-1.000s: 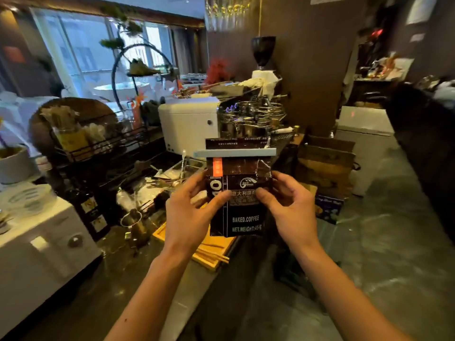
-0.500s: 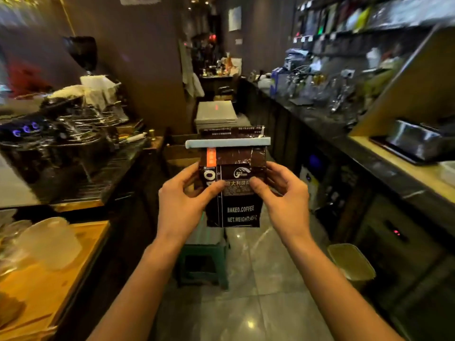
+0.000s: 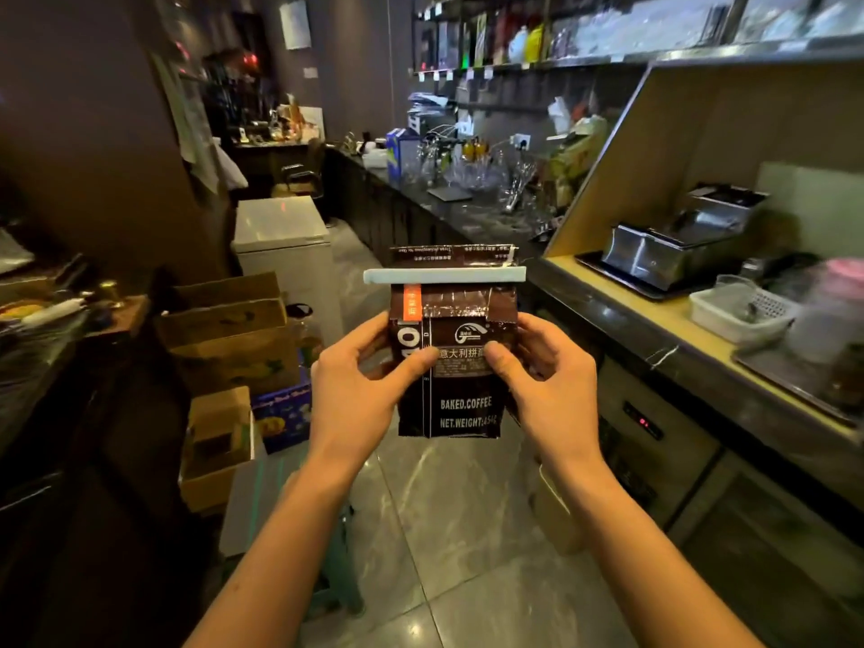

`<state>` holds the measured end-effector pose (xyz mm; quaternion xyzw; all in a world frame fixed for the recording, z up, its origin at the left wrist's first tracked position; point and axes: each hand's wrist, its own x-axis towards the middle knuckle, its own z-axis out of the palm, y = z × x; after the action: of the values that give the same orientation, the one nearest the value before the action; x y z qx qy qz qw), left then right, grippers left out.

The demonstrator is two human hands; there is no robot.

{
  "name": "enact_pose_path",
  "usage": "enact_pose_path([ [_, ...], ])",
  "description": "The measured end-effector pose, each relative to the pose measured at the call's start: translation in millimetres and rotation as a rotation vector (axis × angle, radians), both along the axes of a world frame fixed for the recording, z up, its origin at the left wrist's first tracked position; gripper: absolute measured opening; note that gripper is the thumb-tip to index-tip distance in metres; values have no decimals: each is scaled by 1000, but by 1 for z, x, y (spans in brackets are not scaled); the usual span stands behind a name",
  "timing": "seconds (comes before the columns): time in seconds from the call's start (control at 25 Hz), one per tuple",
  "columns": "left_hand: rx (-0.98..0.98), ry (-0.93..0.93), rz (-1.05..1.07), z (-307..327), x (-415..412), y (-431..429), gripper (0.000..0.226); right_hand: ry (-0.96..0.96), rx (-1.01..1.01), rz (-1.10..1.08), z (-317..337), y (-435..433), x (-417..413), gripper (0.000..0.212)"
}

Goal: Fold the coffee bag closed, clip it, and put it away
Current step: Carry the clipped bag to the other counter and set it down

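A dark brown coffee bag (image 3: 460, 404) with white lettering and an orange strip is held upright in front of me, above the floor. Its top is folded over, and a long pale clip (image 3: 444, 275) sits across the fold. My left hand (image 3: 360, 395) grips the bag's left side with the thumb on its front. Gripping the right side the same way is my right hand (image 3: 542, 390). Both thumbs press near the middle of the label.
A counter (image 3: 664, 329) runs along the right with a metal machine (image 3: 678, 245), a white basket (image 3: 743, 311) and glassware. Cabinets with a small red display (image 3: 645, 420) sit below. Cardboard boxes (image 3: 229, 329) and a white chest (image 3: 285, 245) stand at left. A green stool (image 3: 341, 572) is below my arms.
My view has swung to the right, from the left counter with the coffee machine towards the aisle and right counter. The bag stays held in both hands, clipped.
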<state>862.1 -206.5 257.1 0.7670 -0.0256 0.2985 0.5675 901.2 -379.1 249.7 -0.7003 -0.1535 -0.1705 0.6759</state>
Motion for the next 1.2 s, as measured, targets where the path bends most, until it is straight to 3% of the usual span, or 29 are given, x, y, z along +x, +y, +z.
enact_pose_path([
  [0.48, -127, 31, -138, -12, 185, 102, 55, 20, -94, -123, -7, 101, 167, 36],
  [0.8, -171, 62, -160, -34, 358, 91, 56, 42, -87, -154, -29, 91, 334, 36],
  [1.2, -110, 61, -188, -14, 576, 74, 67, 98, -27, -170, -16, 78, 555, 42],
])
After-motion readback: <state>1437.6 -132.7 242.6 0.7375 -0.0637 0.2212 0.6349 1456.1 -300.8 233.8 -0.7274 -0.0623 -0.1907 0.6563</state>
